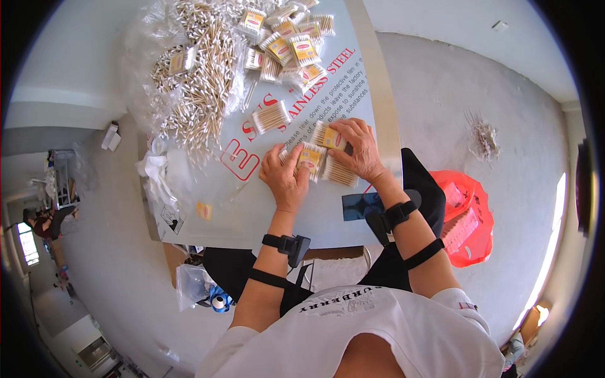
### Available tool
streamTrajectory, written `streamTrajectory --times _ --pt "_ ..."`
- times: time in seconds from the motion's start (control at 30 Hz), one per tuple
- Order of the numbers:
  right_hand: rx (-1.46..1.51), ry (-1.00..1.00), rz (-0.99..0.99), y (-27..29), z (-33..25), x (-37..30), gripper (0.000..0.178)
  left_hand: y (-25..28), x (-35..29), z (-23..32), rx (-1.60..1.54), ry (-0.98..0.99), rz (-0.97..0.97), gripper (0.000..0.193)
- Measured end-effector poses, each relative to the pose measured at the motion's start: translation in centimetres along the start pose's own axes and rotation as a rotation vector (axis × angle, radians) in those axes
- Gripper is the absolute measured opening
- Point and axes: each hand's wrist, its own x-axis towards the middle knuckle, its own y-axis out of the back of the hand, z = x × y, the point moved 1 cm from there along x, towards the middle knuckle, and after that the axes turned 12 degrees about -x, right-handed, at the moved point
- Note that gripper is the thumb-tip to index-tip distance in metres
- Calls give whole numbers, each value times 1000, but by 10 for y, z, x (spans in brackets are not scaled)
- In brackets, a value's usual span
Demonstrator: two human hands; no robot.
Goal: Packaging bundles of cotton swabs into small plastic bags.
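In front of me on the table, several small clear packs of cotton swabs lie close together. My left hand (287,179) has its thumb and fingers at the left side of a pack with a yellow label (312,157). The fingers of my right hand (360,151) bend over another yellow-labelled pack (322,134) just above it, the thumb reaching down toward the lower pack. Below my right hand rests a pack with no label showing (339,171), partly covered. Another unlabelled pack (271,118) sits apart, further up the table.
A big heap of loose cotton swabs (201,82) spills from a clear plastic bag at the far left. Beside it are piled labelled packs (296,47). A loose yellow label (203,210) and a dark flat item (362,206) lie nearer me. A red bag (472,220) stands right of the table (233,227).
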Motion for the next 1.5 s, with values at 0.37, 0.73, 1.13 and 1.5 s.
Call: streamTrajectory --times 0.37,0.73,1.13,1.5 --pt "31 -35 59 7 -5 2 39 79 190 -88 162 -232 381 64" --pt "22 -86 28 5 1 -2 34 127 273 -98 723 -122 170 32" --pt "5 -91 32 6 2 -4 33 95 164 -33 50 290 91 38" --pt "32 -74 38 1 0 0 30 2 79 -37 -334 21 -56 61"
